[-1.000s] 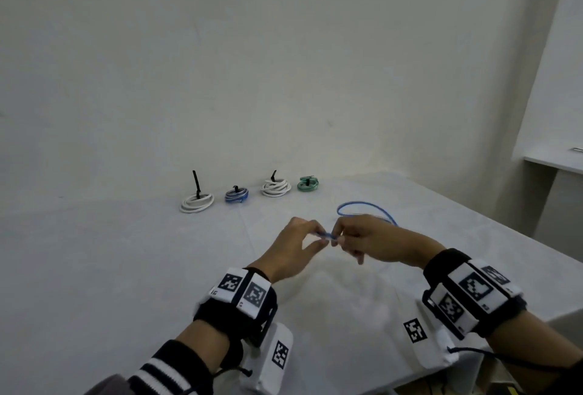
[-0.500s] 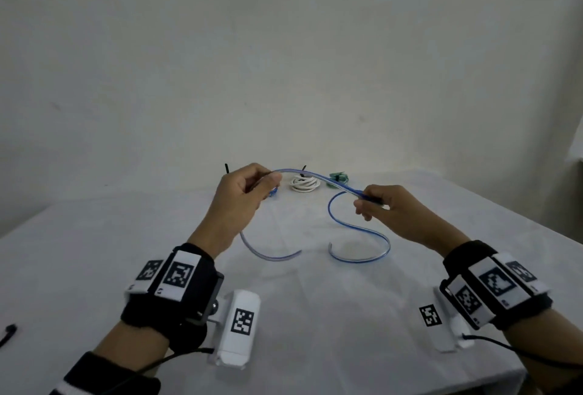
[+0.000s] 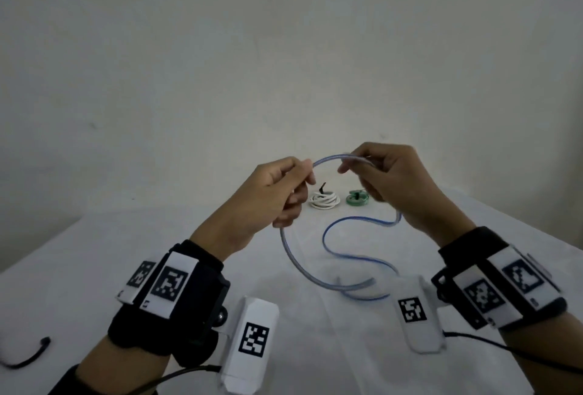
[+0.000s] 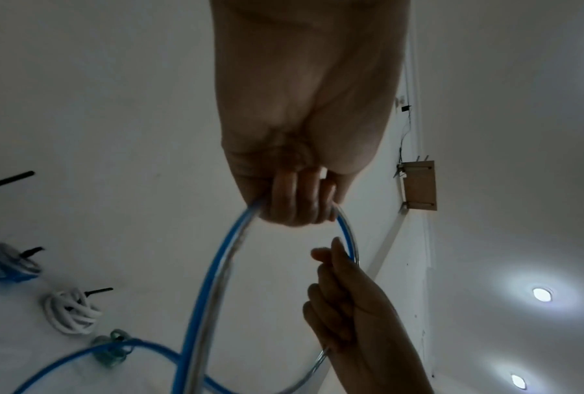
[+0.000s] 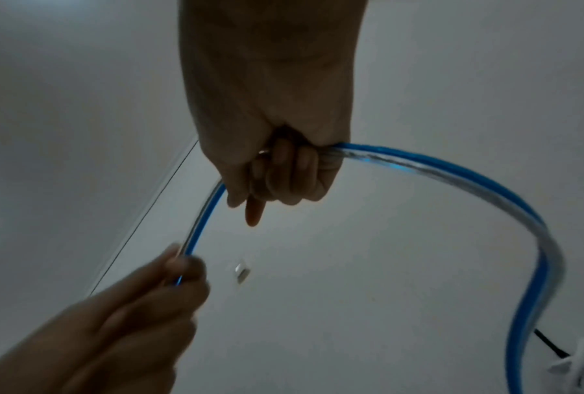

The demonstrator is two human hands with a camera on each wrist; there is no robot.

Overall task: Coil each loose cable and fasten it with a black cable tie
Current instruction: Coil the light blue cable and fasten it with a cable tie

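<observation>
Blue cable (image 3: 328,159) arching between both raised hands, left hand (image 3: 268,195) gripping it at 9 o'clock, right hand (image 3: 391,180) pinching it at 3 o'clock, slack hanging in S-curves onto the white table (image 3: 94,252), translucent blue-striped jacket, uncoiled.

L hand (image 3: 271,192), R hand (image 3: 388,180): raised fists.

Cable (image 3: 334,255) loops on table (image 3: 94,268), before two coils (image 3: 325,201); hands above.
</observation>
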